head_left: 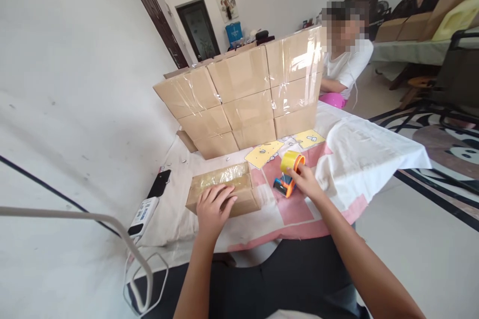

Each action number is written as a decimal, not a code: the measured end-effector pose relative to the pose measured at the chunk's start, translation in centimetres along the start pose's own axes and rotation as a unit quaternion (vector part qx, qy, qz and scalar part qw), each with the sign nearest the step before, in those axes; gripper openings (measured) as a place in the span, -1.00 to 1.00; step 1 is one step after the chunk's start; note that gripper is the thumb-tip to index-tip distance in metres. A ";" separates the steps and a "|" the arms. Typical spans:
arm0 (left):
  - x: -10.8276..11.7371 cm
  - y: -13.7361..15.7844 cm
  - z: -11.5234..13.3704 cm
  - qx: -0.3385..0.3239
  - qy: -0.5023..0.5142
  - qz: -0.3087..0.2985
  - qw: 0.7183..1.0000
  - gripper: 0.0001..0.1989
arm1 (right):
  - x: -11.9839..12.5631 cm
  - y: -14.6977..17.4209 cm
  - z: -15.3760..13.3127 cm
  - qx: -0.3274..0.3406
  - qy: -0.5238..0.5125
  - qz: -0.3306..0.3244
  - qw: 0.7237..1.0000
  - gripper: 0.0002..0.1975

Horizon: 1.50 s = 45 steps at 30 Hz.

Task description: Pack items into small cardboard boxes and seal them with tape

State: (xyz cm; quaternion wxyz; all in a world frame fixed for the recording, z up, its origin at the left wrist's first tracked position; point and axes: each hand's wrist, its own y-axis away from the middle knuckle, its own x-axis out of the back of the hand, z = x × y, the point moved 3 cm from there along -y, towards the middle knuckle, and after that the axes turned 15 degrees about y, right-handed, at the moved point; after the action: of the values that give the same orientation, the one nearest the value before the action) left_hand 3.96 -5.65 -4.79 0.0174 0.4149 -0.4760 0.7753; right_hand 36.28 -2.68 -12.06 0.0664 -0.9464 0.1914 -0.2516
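A closed cardboard box [245,194] with shiny clear tape along its top lies on the table before me. My left hand [215,207] rests on its near top edge, fingers laid out over the top. To the right of the box, my right hand [305,179] grips an orange and blue tape dispenser [289,188] carrying a yellowish roll of packing tape [290,160]. The dispenser is at the tabletop, apart from the box. My right fingertips are partly hidden behind the roll.
A wall of stacked taped cartons [243,104] stands across the table's far side. A black phone [159,183] and a white power strip [144,217] lie at the left by the wall. A seated person in a white top [348,67] is beyond the cartons; another sits farther right.
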 end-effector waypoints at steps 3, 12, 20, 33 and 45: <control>-1.1 -0.8 -0.9 0.008 -0.012 0.018 1.000 -0.81 | -0.1 1.9 -2.1 0.027 -0.035 0.035 0.998 -0.61; -2.2 -2.1 0.2 0.059 -0.005 0.073 0.996 -0.74 | 0.2 6.0 -9.5 0.175 -0.113 0.063 0.976 -0.51; -4.7 -1.5 8.9 0.172 0.334 -0.072 0.924 -0.76 | -0.4 7.1 -9.8 0.264 -0.076 0.113 0.955 -0.51; -4.9 0.2 11.9 0.329 0.538 -0.045 0.775 -0.72 | 2.4 3.5 -6.3 0.189 -0.042 0.229 0.954 -0.46; -6.5 5.8 10.4 0.067 0.383 -0.033 0.921 -0.71 | 0.5 9.2 -9.7 -0.036 -0.294 -0.010 0.955 -0.36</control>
State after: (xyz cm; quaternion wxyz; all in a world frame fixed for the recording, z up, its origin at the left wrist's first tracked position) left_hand 12.30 -14.28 -11.18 0.1956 0.1017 -0.3657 0.9042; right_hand 28.82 -11.64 -5.47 0.0832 -0.9822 0.1625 0.0440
